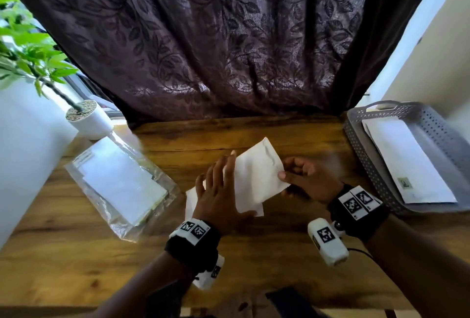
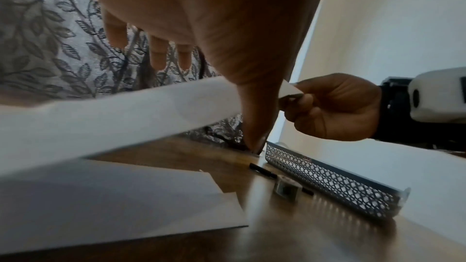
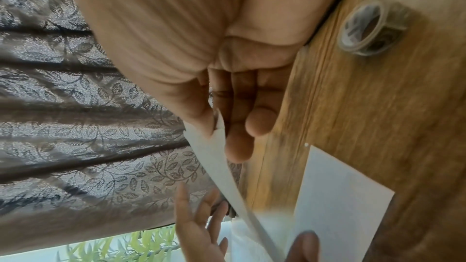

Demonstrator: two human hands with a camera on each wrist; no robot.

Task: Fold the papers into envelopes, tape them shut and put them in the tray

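A white folded paper [image 1: 256, 172] is lifted and tilted above the wooden table [image 1: 267, 261]. My right hand [image 1: 288, 176] pinches its right edge between thumb and fingers, also seen from the right wrist as my right hand [image 3: 221, 128] on the paper's edge [image 3: 214, 158]. My left hand [image 1: 220, 183] lies with straight, spread fingers over the paper's left part; its thumb [image 2: 254, 119] reaches below the paper [image 2: 113, 111]. A second white paper [image 1: 190, 202] lies flat on the table beneath.
A grey perforated tray [image 1: 366, 155] at the right holds white envelopes [image 1: 409, 162]. A tape roll [image 2: 286, 187] and a black pen [image 2: 262, 170] lie beside it. A clear plastic bag of papers [image 1: 122, 180] and a potted plant [image 1: 89, 119] sit at the left. A curtain hangs behind.
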